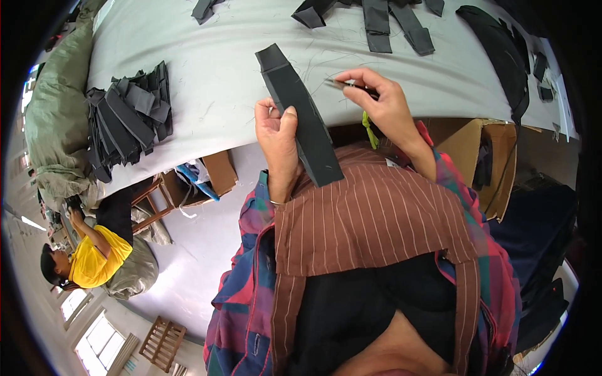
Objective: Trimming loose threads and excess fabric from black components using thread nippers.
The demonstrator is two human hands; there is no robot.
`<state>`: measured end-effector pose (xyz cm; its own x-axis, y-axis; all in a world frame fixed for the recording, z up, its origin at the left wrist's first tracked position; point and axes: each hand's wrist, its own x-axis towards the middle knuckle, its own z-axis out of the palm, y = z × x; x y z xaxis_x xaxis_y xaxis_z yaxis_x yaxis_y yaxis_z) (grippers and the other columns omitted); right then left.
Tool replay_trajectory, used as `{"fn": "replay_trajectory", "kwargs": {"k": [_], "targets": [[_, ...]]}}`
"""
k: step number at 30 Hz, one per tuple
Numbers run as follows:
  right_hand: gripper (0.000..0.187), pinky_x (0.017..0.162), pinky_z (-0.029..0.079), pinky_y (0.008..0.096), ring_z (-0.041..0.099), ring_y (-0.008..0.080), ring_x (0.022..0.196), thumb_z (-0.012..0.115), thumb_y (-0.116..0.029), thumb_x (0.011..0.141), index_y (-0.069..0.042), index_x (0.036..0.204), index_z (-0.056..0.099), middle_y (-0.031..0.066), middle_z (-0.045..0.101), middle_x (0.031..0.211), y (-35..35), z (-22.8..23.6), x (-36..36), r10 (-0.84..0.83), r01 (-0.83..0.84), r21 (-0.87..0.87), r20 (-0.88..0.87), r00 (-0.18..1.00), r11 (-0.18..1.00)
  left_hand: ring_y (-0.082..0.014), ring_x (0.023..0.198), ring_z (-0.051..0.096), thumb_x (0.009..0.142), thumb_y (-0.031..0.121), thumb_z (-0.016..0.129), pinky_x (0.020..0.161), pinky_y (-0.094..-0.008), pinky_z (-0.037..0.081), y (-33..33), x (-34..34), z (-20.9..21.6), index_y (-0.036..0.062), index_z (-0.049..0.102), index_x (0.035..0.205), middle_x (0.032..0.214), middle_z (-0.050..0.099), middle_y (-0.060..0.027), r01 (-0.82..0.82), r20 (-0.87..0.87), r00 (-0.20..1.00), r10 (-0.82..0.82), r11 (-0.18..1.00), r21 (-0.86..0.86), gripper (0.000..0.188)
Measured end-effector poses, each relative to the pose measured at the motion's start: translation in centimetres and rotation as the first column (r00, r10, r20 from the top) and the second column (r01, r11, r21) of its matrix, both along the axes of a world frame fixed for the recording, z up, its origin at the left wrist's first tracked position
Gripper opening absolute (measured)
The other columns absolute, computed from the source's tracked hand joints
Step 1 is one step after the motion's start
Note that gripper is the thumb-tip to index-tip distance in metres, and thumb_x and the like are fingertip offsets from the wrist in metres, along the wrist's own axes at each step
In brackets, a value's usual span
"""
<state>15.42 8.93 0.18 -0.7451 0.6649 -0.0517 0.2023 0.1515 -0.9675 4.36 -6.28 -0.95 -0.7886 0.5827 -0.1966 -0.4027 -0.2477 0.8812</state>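
My left hand (279, 135) grips a long dark grey fabric strip (298, 113) by its left edge, thumb on top and fingers behind. The strip slants from over the table down to my apron, with a seam or fold near its far end. To the right of it, my right hand (382, 103) is closed around small thread snips (360, 88), dark with a metal tip that points left toward the strip. The tip and the strip are apart. Loose thread ends lie on the pale table cover (232, 69) around both hands.
A pile of dark fabric strips (132, 116) lies at the table's left, beside a big green sack (59, 113). More dark strips (376, 25) lie at the far side. A cardboard box (498, 156) stands under the right edge. A person in yellow (100, 257) works at far left.
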Motion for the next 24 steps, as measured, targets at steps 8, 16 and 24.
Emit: {"fn": "replay_trajectory", "kwargs": {"k": [8, 16, 24], "targets": [[0.017, 0.070, 0.046, 0.0305, 0.059, 0.0215, 0.070, 0.066, -0.009, 0.079, -0.006, 0.096, 0.065, 0.0075, 0.065, 0.083, -0.8, 2.5, 0.9, 0.361, -0.353, 0.311, 0.036, 0.932, 0.882, -0.0092, 0.073, 0.059, 0.089, -0.001, 0.053, 0.064, -0.0225, 0.049, -0.1, -0.5, 0.5, 0.0057, 0.042, 0.103, 0.090, 0.063, -0.0076, 0.037, 0.094, 0.995, -0.040, 0.999, 0.036, 0.019], [0.012, 0.063, 0.046, 0.0346, 0.060, 0.0247, 0.069, 0.067, -0.017, 0.078, -0.012, 0.089, 0.067, 0.0051, 0.065, 0.076, -0.3, 1.9, 1.1, 0.275, -0.238, 0.391, -0.039, 0.961, 0.889, -0.0094, 0.070, 0.060, 0.089, 0.000, 0.054, 0.059, -0.0222, 0.051, -0.5, -0.8, 0.1, 0.0061, 0.043, 0.102, 0.090, 0.064, -0.0082, 0.094, 0.178, 0.979, -0.096, 0.995, 0.021, 0.018], [0.018, 0.064, 0.045, 0.0275, 0.057, 0.0169, 0.066, 0.068, -0.017, 0.080, -0.010, 0.096, 0.067, 0.0040, 0.064, 0.075, 0.4, 0.5, -0.2, 0.254, -0.231, 0.244, -0.066, 0.965, 0.942, -0.0099, 0.067, 0.061, 0.087, 0.001, 0.057, 0.058, -0.0226, 0.051, -0.9, -1.3, 1.2, 0.0056, 0.046, 0.103, 0.086, 0.064, -0.0072, 0.276, 0.215, 0.940, -0.266, 0.961, -0.018, 0.020]]}}
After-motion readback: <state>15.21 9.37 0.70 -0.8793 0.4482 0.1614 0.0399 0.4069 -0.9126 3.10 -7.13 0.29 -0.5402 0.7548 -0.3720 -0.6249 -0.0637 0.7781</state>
